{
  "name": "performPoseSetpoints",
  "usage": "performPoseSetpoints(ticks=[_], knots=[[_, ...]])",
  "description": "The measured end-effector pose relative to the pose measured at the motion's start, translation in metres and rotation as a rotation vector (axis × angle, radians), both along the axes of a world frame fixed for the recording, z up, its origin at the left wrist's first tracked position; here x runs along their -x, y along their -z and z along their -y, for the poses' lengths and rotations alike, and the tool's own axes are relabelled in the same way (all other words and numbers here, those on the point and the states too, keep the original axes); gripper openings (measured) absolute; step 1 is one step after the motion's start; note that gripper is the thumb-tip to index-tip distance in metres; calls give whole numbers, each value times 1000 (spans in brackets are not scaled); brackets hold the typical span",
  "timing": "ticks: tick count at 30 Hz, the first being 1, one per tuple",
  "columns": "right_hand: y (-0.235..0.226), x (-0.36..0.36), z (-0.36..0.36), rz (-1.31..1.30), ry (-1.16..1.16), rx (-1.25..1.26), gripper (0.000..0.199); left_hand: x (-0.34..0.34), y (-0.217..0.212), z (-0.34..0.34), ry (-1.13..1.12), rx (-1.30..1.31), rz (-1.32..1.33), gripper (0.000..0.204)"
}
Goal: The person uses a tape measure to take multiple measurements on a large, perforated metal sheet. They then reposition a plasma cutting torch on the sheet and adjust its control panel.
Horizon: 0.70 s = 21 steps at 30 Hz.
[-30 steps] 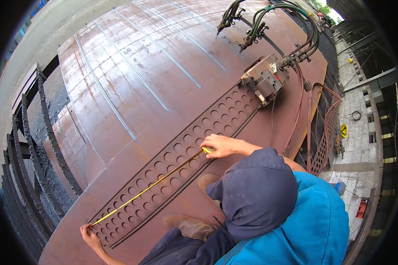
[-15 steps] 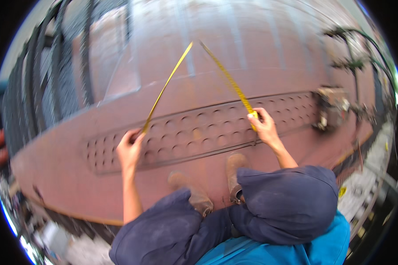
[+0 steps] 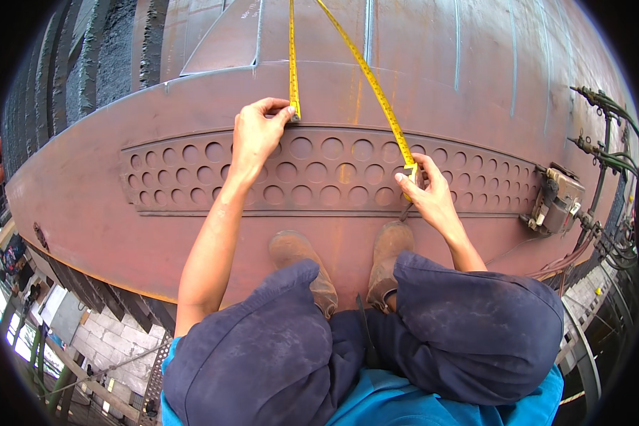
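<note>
A yellow tape measure (image 3: 371, 79) is drawn out between my hands, its blade running up out of the top of the view on both sides. My left hand (image 3: 258, 135) pinches the blade's end hook, just above the far edge of a long strip with rows of round holes (image 3: 312, 212). My right hand (image 3: 431, 197) grips the tape's small case, mostly hidden by the fingers, over the strip's right half. Beneath both lies a large reddish-brown steel plate (image 3: 192, 245).
A boxy machine (image 3: 559, 201) stands at the strip's right end, beside hoses and fittings (image 3: 603, 156). Dark ribbed bars (image 3: 92, 53) rise at far left. My boots (image 3: 298, 255) rest on the plate. Beyond its near edge, paved ground (image 3: 110, 337) lies lower.
My left hand has moved forward and right with the tape's end, from the strip's left part to its far edge. The blade's bend has gone out of the top. The right hand stays near the same spot.
</note>
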State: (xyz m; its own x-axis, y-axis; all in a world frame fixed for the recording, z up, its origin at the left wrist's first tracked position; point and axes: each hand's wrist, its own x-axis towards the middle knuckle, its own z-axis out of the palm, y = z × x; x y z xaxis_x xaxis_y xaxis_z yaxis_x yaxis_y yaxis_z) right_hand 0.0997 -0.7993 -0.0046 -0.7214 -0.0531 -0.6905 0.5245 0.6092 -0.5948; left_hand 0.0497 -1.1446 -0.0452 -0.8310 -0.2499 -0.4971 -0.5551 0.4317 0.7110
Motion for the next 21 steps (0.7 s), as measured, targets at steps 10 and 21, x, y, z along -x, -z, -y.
performPoseSetpoints(ticks=[10, 21], knots=[[-13, -6, 4, -46, -152, -111, 69, 15, 9, -10, 63, 9, 80, 30], [-14, -3, 29, -76, -155, -138, 72, 12, 3, -14, 19, 47, 157, 31]])
